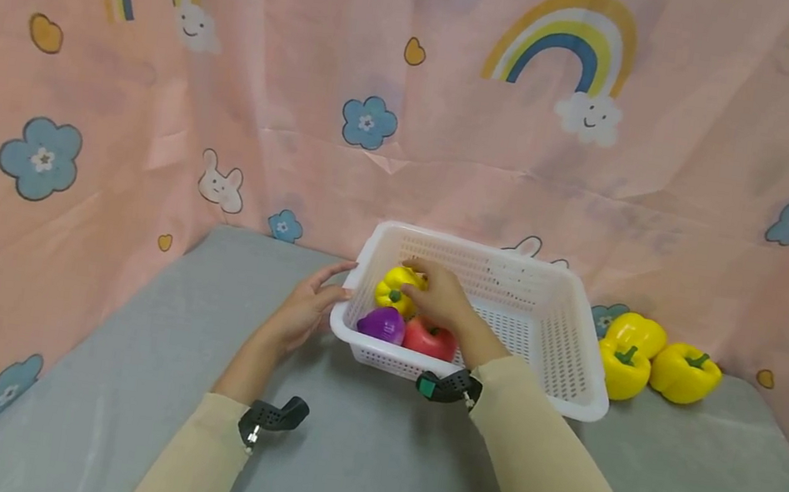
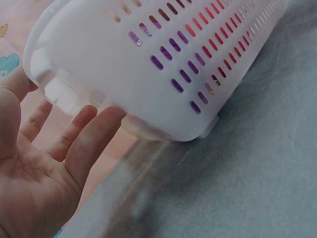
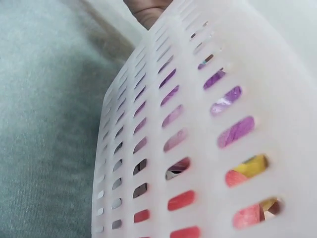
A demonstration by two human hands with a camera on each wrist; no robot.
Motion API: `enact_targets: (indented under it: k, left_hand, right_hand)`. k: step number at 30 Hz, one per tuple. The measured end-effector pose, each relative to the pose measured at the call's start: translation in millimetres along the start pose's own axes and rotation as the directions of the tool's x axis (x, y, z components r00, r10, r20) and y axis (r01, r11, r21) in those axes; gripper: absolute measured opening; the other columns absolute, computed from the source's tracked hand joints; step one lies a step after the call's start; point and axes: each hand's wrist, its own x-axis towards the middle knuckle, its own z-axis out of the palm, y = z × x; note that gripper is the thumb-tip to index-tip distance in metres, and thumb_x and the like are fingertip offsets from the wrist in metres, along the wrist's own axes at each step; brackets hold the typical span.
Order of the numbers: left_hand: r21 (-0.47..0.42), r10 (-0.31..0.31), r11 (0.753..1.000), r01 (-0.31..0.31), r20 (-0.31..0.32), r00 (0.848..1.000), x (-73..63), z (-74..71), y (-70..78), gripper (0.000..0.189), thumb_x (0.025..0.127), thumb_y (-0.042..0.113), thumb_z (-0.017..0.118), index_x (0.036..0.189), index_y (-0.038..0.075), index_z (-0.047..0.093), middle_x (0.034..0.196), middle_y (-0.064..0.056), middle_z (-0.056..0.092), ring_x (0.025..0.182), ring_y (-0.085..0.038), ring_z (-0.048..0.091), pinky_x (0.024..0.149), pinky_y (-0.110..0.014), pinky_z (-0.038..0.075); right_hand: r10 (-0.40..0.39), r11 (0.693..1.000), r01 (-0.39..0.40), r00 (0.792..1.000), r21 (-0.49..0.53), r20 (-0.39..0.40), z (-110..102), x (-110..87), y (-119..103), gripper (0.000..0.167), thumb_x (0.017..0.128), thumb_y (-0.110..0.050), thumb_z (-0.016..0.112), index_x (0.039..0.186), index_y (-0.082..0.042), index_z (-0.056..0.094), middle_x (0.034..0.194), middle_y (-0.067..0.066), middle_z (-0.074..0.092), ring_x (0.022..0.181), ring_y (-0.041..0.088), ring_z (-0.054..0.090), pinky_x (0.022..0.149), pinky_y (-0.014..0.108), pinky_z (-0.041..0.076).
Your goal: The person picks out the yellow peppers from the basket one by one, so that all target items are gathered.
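Note:
In the head view a white perforated plastic basket stands on the grey table. My left hand is at its left end, straight fingertips touching the rim; the left wrist view shows this hand against the basket's end wall. My right hand reaches inside the basket and grips a yellow bell pepper at the left end. Just in front of the pepper lie a purple onion and a red apple. Through the slots of the basket wall, the right wrist view shows purple, red and yellow.
Several yellow bell peppers sit together on the table, right of the basket. Behind the basket hangs a pink patterned cloth.

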Motion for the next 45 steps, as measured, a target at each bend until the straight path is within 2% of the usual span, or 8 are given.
enact_targets:
  k: [9,12,18,21,24,29,34,45]
  left_hand:
    - [0.000,0.001,1.000,-0.001,0.003,1.000,-1.2,-0.3,-0.4,0.055,0.100,0.027,0.060,0.151,0.033,0.041,0.152,-0.012,0.049,0.129,-0.036,0.060,0.094,-0.043,0.060]
    - [0.004,0.001,1.000,-0.001,0.003,1.000,-1.7,-0.3,-0.8,0.055,0.100,0.027,0.060,0.152,0.032,0.041,0.152,-0.012,0.050,0.129,-0.037,0.060,0.095,-0.043,0.060]
    - [-0.003,-0.004,1.000,0.004,0.004,1.000,-2.3,-0.1,-1.2,0.055,0.100,0.026,0.060,0.152,0.032,0.041,0.152,-0.012,0.050,0.131,-0.036,0.059,0.098,-0.043,0.059]
    - [-0.007,-0.001,1.000,0.001,0.004,1.000,-2.1,0.4,0.2,0.055,0.100,0.026,0.060,0.151,0.032,0.042,0.152,-0.012,0.050,0.131,-0.036,0.059,0.098,-0.043,0.059]
    - [0.000,0.003,1.000,-0.003,0.004,1.000,-2.1,0.5,1.2,0.055,0.100,0.027,0.060,0.152,0.032,0.041,0.152,-0.012,0.050,0.131,-0.036,0.059,0.098,-0.044,0.058]
    - [0.009,0.008,1.000,-0.008,0.006,1.000,-3.4,0.6,2.5,0.055,0.100,0.027,0.059,0.152,0.032,0.041,0.154,-0.012,0.049,0.131,-0.036,0.059,0.098,-0.045,0.058]
    - [0.002,0.010,1.000,-0.010,0.010,1.000,-4.1,0.3,3.5,0.055,0.101,0.026,0.059,0.152,0.033,0.041,0.153,-0.012,0.049,0.130,-0.036,0.060,0.096,-0.044,0.059]
    - [0.002,0.007,1.000,-0.007,0.015,1.000,-3.5,0.8,3.1,0.054,0.101,0.027,0.059,0.152,0.033,0.041,0.153,-0.011,0.049,0.129,-0.035,0.060,0.097,-0.044,0.059]
  right_hand:
    - [0.060,0.997,-0.057,0.997,0.051,-0.051,-1.4,-2.8,1.5,0.048,0.104,-0.033,0.049,0.145,-0.008,0.052,0.146,0.020,0.056,0.133,0.040,0.055,0.115,0.053,0.045]
    - [0.084,0.994,-0.078,0.994,0.077,-0.074,-0.8,-2.3,3.8,0.044,0.105,-0.030,0.048,0.143,-0.009,0.054,0.145,0.019,0.057,0.132,0.039,0.056,0.114,0.052,0.046]
    - [0.078,0.984,-0.049,0.983,0.172,-0.166,-2.7,-0.7,4.1,0.030,0.103,-0.013,0.055,0.129,-0.009,0.068,0.135,0.015,0.065,0.122,0.034,0.064,0.104,0.043,0.056]
    - [0.086,0.981,-0.053,0.980,0.184,-0.177,-4.3,-0.9,2.1,0.031,0.104,-0.014,0.050,0.127,-0.009,0.070,0.134,0.013,0.067,0.110,0.031,0.064,0.098,0.035,0.056]
    - [0.092,0.982,-0.064,0.983,0.177,-0.157,-5.5,-1.3,0.5,0.037,0.103,-0.021,0.046,0.131,-0.010,0.068,0.137,0.013,0.065,0.108,0.030,0.059,0.096,0.039,0.051]
    - [0.085,0.989,-0.075,0.993,0.125,-0.080,-4.9,-1.8,0.1,0.048,0.099,-0.034,0.059,0.141,-0.010,0.058,0.146,0.013,0.058,0.132,0.034,0.054,0.115,0.050,0.045]
    - [0.075,0.994,-0.072,0.996,0.082,-0.038,-3.0,-2.3,-0.4,0.069,0.089,-0.034,0.075,0.149,-0.011,0.048,0.151,0.014,0.052,0.136,0.037,0.052,0.116,0.054,0.044]
    - [0.066,0.986,-0.048,0.992,0.162,-0.105,-6.1,-2.4,0.5,0.058,0.090,-0.022,0.076,0.141,-0.012,0.050,0.150,0.018,0.052,0.134,0.042,0.055,0.111,0.051,0.049]
